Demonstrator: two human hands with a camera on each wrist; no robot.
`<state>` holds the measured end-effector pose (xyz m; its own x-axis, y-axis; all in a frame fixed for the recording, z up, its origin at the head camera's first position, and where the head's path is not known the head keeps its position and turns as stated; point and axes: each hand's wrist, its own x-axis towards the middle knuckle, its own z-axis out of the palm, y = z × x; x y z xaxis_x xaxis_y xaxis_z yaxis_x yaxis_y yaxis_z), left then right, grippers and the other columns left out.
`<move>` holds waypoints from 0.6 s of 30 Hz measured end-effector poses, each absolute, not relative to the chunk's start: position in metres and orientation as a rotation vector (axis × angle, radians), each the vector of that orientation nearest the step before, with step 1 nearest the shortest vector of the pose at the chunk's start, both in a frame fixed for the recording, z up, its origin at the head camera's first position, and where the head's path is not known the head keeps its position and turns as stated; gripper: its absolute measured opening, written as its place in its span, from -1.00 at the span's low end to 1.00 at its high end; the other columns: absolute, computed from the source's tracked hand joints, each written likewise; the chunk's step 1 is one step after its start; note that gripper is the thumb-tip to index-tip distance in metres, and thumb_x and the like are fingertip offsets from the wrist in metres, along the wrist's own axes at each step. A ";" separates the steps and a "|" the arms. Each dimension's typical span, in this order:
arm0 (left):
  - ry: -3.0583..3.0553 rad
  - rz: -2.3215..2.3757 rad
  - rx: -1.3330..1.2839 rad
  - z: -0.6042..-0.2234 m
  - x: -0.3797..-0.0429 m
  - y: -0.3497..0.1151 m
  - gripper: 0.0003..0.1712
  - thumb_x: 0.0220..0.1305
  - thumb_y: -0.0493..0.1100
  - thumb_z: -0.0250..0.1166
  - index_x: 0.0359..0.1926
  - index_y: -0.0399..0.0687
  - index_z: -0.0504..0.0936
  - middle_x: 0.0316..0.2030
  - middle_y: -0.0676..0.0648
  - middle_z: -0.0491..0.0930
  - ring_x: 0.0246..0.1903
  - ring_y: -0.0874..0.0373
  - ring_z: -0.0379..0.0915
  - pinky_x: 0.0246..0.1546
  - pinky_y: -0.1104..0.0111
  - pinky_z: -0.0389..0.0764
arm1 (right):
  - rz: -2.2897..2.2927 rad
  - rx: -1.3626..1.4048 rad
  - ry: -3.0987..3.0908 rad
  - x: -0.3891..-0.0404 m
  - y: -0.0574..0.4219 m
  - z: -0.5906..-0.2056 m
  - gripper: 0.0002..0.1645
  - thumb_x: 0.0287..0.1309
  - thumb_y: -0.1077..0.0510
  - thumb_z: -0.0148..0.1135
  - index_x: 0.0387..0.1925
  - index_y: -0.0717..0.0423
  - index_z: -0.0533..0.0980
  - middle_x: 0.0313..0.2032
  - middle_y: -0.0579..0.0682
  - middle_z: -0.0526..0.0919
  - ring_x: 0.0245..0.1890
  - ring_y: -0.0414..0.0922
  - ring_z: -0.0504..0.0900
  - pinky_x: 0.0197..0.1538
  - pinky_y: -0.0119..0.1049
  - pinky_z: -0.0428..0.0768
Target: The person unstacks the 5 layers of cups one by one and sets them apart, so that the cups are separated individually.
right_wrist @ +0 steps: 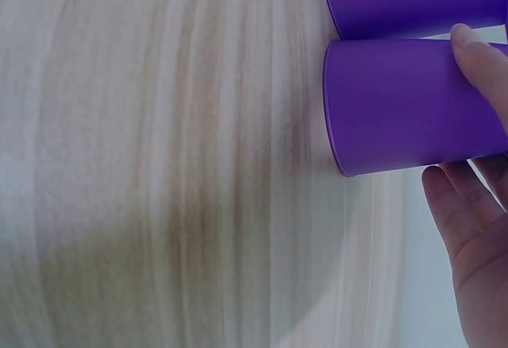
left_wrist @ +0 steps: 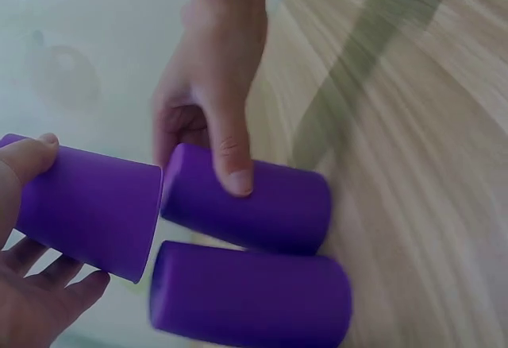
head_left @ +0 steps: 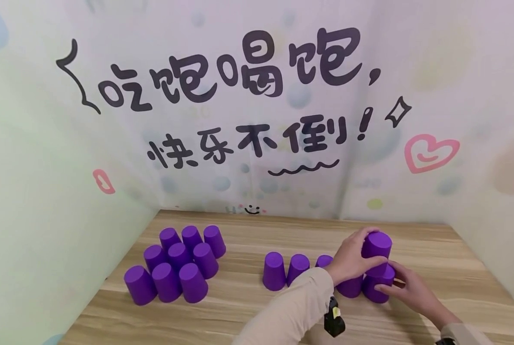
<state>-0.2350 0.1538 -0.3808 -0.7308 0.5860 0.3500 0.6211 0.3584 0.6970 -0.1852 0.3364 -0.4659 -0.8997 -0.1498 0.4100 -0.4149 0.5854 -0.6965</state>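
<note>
My left hand (head_left: 353,256) holds an upside-down purple cup (head_left: 378,247) just above the right end of a row of cups. In the left wrist view its thumb and fingers are curled round that raised cup (left_wrist: 91,209). My right hand (head_left: 414,290) grips the end cup (head_left: 378,290), which stands upside down on the table. The right wrist view has its thumb and fingers on either side of this cup (right_wrist: 405,106). The raised cup's rim is close to the lower cup's base; whether they touch I cannot tell. A neighbouring cup (left_wrist: 254,296) stands beside the gripped one.
Further left in the row stand more upside-down purple cups, including one at its left end (head_left: 274,272), partly behind my left forearm. A block of several upside-down cups (head_left: 166,282) stands on the left of the wooden table (head_left: 222,318). A printed backdrop (head_left: 248,191) rises behind.
</note>
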 end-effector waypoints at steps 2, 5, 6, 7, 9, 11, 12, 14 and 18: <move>-2.553 -1.394 -1.127 -0.375 -0.239 0.147 -0.34 0.03 -0.03 0.31 0.16 0.14 0.26 -0.06 0.10 0.46 -0.12 0.35 0.38 -0.24 0.60 0.40 | 1.220 0.467 -2.500 -0.186 0.336 -0.466 -0.36 -0.25 0.36 0.37 -0.06 0.52 0.34 -0.23 0.04 0.58 -0.28 -0.47 0.49 -0.31 -0.47 0.57; -2.534 -1.482 -1.117 -0.365 -0.248 0.132 -0.33 0.01 -0.07 0.33 0.16 0.12 0.27 -0.07 0.08 0.47 -0.11 0.32 0.39 -0.21 0.56 0.42 | 1.226 0.474 -2.485 -0.186 0.335 -0.467 -0.38 -0.26 0.38 0.37 -0.08 0.50 0.36 -0.24 -0.34 0.50 -0.29 -0.47 0.49 -0.31 -0.49 0.56; -2.527 -1.512 -1.112 -0.361 -0.251 0.126 -0.32 0.01 -0.08 0.34 0.16 0.10 0.27 -0.07 0.07 0.48 -0.11 0.31 0.39 -0.21 0.54 0.43 | 1.227 0.472 -2.484 -0.186 0.335 -0.468 -0.39 -0.26 0.38 0.38 -0.08 0.50 0.36 -0.24 -0.43 0.46 -0.30 -0.47 0.49 -0.31 -0.50 0.56; -2.519 -1.533 -1.103 -0.359 -0.255 0.119 -0.32 0.00 -0.08 0.34 0.17 0.10 0.27 -0.06 0.06 0.47 -0.12 0.30 0.39 -0.21 0.53 0.44 | 1.227 0.467 -2.485 -0.186 0.335 -0.468 -0.39 -0.26 0.38 0.38 -0.08 0.50 0.36 -0.25 -0.45 0.44 -0.30 -0.47 0.49 -0.31 -0.50 0.56; -2.499 -1.572 -1.084 -0.354 -0.262 0.104 -0.30 -0.01 -0.11 0.35 0.17 0.07 0.28 -0.05 0.02 0.46 -0.13 0.27 0.40 -0.21 0.51 0.45 | 1.215 0.443 -2.497 -0.186 0.335 -0.468 -0.38 -0.27 0.37 0.38 -0.08 0.49 0.37 -0.25 -0.45 0.44 -0.29 -0.49 0.48 -0.31 -0.51 0.55; -2.485 -1.619 -1.045 -0.349 -0.269 0.087 -0.30 -0.02 -0.12 0.36 0.17 0.07 0.28 -0.03 -0.01 0.44 -0.14 0.22 0.41 -0.22 0.49 0.47 | 1.197 0.410 -2.520 -0.185 0.336 -0.467 -0.38 -0.26 0.34 0.39 -0.07 0.46 0.37 -0.25 -0.41 0.46 -0.29 -0.50 0.46 -0.30 -0.52 0.55; -2.482 -1.637 -1.021 -0.347 -0.273 0.078 -0.30 -0.02 -0.13 0.36 0.17 0.07 0.29 -0.03 -0.02 0.43 -0.14 0.20 0.41 -0.22 0.47 0.47 | 1.192 0.393 -2.531 -0.185 0.336 -0.467 -0.37 -0.26 0.33 0.39 -0.07 0.45 0.38 -0.25 -0.38 0.46 -0.29 -0.51 0.46 -0.30 -0.52 0.55; -2.483 -1.678 -0.973 -0.345 -0.280 0.058 -0.31 -0.02 -0.13 0.36 0.16 0.09 0.28 -0.01 -0.04 0.41 -0.13 0.14 0.41 -0.20 0.42 0.48 | 1.183 0.370 -2.548 -0.185 0.336 -0.466 -0.37 -0.25 0.31 0.40 -0.06 0.44 0.38 -0.26 -0.35 0.48 -0.29 -0.52 0.45 -0.30 -0.53 0.54; -2.485 -1.698 -0.891 -0.346 -0.293 0.016 -0.32 -0.01 -0.13 0.35 0.16 0.11 0.28 0.01 -0.07 0.39 -0.08 0.04 0.40 -0.14 0.32 0.49 | 1.192 0.370 -2.549 -0.185 0.336 -0.466 -0.38 -0.25 0.32 0.39 -0.06 0.45 0.37 -0.26 -0.38 0.47 -0.29 -0.52 0.45 -0.30 -0.52 0.55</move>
<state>-0.2934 0.0163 -0.3461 -0.8387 0.4479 0.3097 0.4513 0.2535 0.8556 -0.1849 0.3357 -0.4656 -0.9212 -0.1037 0.3750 -0.3542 0.6219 -0.6984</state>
